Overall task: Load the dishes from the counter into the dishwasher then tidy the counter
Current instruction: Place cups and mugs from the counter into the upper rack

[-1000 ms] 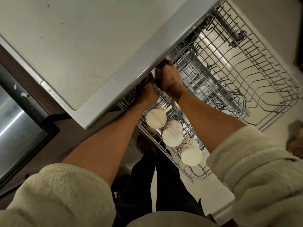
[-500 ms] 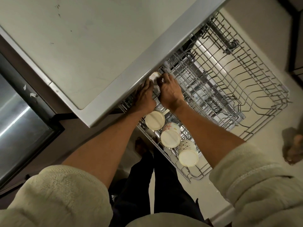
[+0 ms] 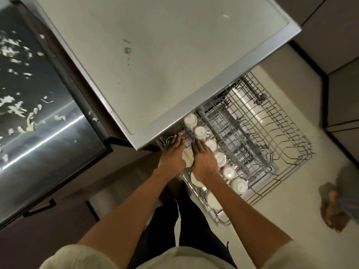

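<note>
Both hands, left hand (image 3: pixel 172 156) and right hand (image 3: pixel 204 161), lie flat with straight fingers over cups (image 3: pixel 210 145) in the rack (image 3: pixel 275 144), mid-frame, under the counter (image 3: pixel 194 121) edge. The rack's right half is bare. More cups show now than before.

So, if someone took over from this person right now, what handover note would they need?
Left hand: fingers flat on the upper rack, holding nothing.
Right hand: fingers straight, resting among the cups, no grip on any.
Done: a row of cups sits upside down along the rack's near side, more under the hands.
The lower rack looks bare where it shows.
Left: the counter shows no dishes in view. Food scraps lie in the sink, so tidying remains.
</note>
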Motion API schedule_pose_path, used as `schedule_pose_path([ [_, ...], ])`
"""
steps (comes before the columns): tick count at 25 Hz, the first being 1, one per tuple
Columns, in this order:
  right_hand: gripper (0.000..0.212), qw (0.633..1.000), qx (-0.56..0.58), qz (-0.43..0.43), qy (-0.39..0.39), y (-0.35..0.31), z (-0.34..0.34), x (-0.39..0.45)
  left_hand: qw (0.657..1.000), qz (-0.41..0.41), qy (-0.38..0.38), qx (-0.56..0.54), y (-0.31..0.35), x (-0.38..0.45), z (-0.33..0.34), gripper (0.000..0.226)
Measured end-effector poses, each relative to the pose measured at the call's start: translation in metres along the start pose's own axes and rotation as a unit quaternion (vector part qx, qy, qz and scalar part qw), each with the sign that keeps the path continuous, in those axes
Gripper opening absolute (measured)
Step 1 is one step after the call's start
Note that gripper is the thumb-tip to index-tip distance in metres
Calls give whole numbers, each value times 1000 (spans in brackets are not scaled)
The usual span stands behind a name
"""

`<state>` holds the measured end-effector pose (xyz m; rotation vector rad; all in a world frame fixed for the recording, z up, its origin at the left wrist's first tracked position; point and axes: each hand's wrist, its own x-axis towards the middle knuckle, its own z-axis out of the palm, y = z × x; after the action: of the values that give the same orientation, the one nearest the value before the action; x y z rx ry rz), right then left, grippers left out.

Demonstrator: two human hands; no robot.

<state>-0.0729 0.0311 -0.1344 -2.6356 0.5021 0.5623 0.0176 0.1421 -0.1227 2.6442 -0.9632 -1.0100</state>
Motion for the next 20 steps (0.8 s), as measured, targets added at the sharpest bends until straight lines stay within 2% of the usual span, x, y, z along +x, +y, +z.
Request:
schedule_pose_path([
  [2, 87, 1000, -3, -16, 2, -21, -12, -17, 999, 3, 26, 22, 3, -26, -8, 83],
  [8, 83, 994, 15, -92, 58, -89, -43, -61, 989, -3, 136, -50, -3, -103, -43, 76],
  [14, 62, 983, 3, -147, 111, -158, -65, -89, 969, 15, 225, -100, -45, -190, -66, 78],
  [17, 81, 976, 1, -175, 127, -204, -72, -114, 955, 23, 270, -123, -75, -237, -76, 82],
  [18, 80, 971, 2, -191, 142, -221, -70, -121, 950, 23, 284, -130, -85, -253, -78, 81],
  [20, 62, 957, -11, -233, 173, -255, -61, -129, 940, 18, 312, -137, -108, -281, -83, 80],
])
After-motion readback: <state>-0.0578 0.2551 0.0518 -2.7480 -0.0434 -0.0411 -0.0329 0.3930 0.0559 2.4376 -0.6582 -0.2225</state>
